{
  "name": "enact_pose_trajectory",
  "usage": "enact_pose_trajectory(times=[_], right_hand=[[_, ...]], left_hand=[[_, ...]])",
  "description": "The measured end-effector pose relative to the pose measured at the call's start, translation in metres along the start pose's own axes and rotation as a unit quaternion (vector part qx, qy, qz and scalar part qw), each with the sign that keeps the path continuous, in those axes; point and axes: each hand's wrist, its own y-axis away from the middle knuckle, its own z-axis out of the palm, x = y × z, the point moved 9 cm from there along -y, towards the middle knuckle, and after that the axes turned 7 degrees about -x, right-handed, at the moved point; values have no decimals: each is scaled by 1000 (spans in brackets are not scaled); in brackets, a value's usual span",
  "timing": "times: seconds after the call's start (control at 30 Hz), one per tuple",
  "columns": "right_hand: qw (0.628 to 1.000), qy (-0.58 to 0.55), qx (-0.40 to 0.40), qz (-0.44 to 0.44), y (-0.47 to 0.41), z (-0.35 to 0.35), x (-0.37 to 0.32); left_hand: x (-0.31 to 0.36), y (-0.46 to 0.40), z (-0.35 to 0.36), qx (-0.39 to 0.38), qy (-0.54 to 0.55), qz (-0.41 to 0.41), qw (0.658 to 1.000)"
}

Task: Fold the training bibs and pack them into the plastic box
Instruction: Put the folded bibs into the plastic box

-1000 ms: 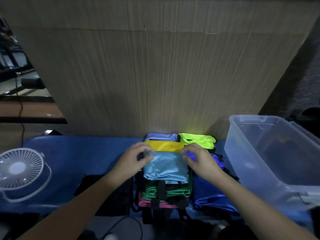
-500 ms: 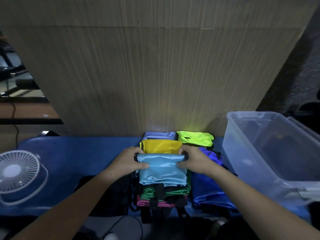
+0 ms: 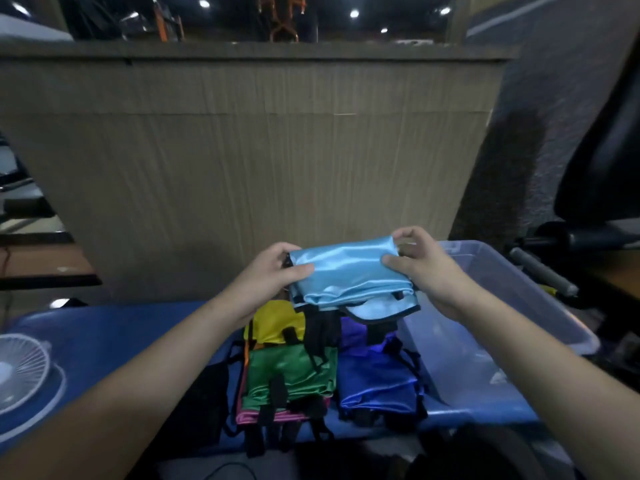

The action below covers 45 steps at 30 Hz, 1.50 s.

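- Light-blue bib (image 3: 349, 271), folded into a thick bundle, is held in the air between both hands, above the other bibs and just left of the plastic box (image 3: 512, 299).
- Left hand (image 3: 273, 275) grips the bundle's left end, thumb lying on top of the satin and fingers curled behind the far edge.
- Right hand (image 3: 419, 265) grips the right end, thumb on top, index finger hooked over the far corner.
- A black-trimmed flap and black straps hang loose from the bundle's underside.
- Plastic box, clear with a bluish tint, sits at the right end of the blue table (image 3: 114, 334); its near left wall lies under the bundle's right end. What is inside cannot be made out.
- Below the bundle lie folded bibs: a yellow bib (image 3: 273, 323) furthest back, a green bib (image 3: 291, 379) in front of it resting on a pink bib (image 3: 277, 415) whose edge shows at the bottom.
- A dark-blue bib (image 3: 374, 379) lies just beside the green one, next to the box.
- Black straps trail over the table's near edge.
- A white fan (image 3: 20, 372) stands at the table's left end, well apart from the bibs.
- A tall wooden panel (image 3: 249, 161) rises behind the table.
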Motion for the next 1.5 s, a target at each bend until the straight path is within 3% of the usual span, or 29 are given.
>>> enact_pose_trajectory(times=[0.13, 0.33, 0.6, 0.77, 0.87, 0.9, 0.97, 1.23, 1.5], right_hand=[[995, 60, 78, -15, 2, -90, -1], [984, 84, 151, 52, -9, -199, 34], [966, 164, 174, 100, -55, -253, 75], [944, 261, 160, 125, -78, -253, 92], [907, 371, 112, 165, -82, -243, 99], [892, 405, 105, 168, -82, -240, 97], [883, 434, 101, 150, -82, -232, 93], [907, 404, 71, 91, -60, -190, 58], [921, 389, 7, 22, -35, -76, 7]], left_hand=[[20, -45, 70, -35, 15, 0, 999], [14, -129, 151, -74, -22, -23, 997], [-14, -212, 185, -71, -67, -48, 994], [-28, -231, 180, -36, -194, -46, 979], [-18, -226, 168, 19, -435, -24, 900], [-13, -224, 166, 33, -469, -11, 882], [-9, -220, 161, 41, -465, 1, 884], [-18, -175, 120, 18, -405, 14, 914], [-21, -91, 34, 35, -365, 15, 930]])
